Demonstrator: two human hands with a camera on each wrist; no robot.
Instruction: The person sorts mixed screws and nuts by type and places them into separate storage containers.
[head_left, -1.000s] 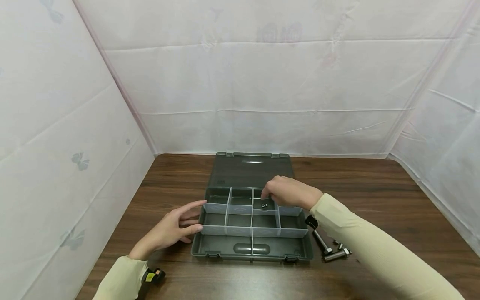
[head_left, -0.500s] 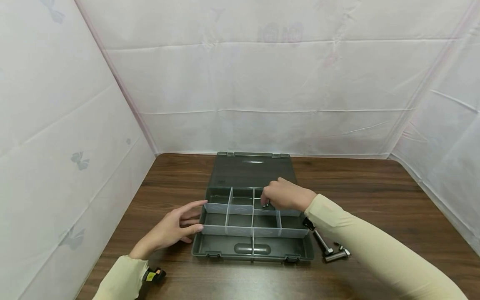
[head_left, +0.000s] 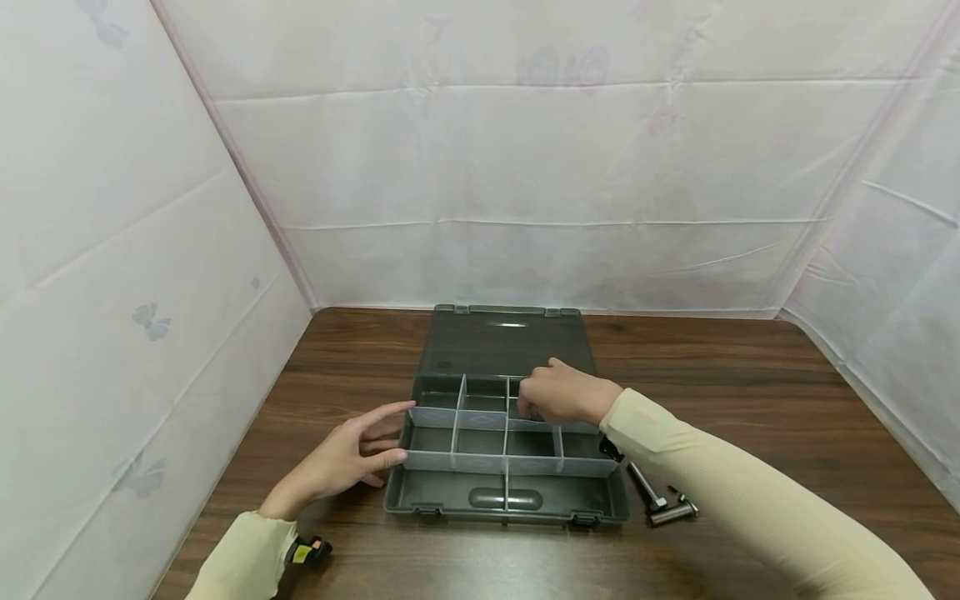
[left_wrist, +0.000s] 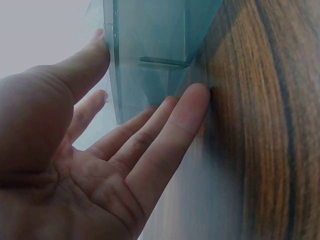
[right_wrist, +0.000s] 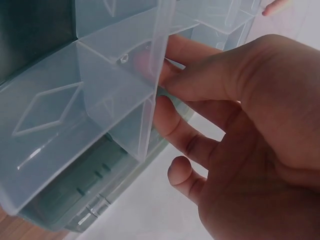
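A dark green organizer box (head_left: 504, 502) lies open on the wooden table (head_left: 750, 375), its lid (head_left: 504, 342) flat behind it and translucent dividers (head_left: 504, 437) splitting the tray. My left hand (head_left: 352, 454) rests with straight fingers against the box's left wall (left_wrist: 150, 45). My right hand (head_left: 558, 396) reaches down into a back-row compartment, right of centre. In the right wrist view its fingers (right_wrist: 200, 95) lie behind a translucent divider (right_wrist: 157, 65). The small nuts in that compartment are hidden under the hand, so I cannot see whether it pinches one.
Short metal rods and small metal parts (head_left: 660, 500) lie on the table right of the box, under my right forearm. A black and yellow strap (head_left: 307, 552) shows at my left wrist. White sheeting walls in the table on three sides.
My right hand has dropped lower and a little leftward into the back compartment, covering the small nuts that showed a second ago. The left hand has stayed put.
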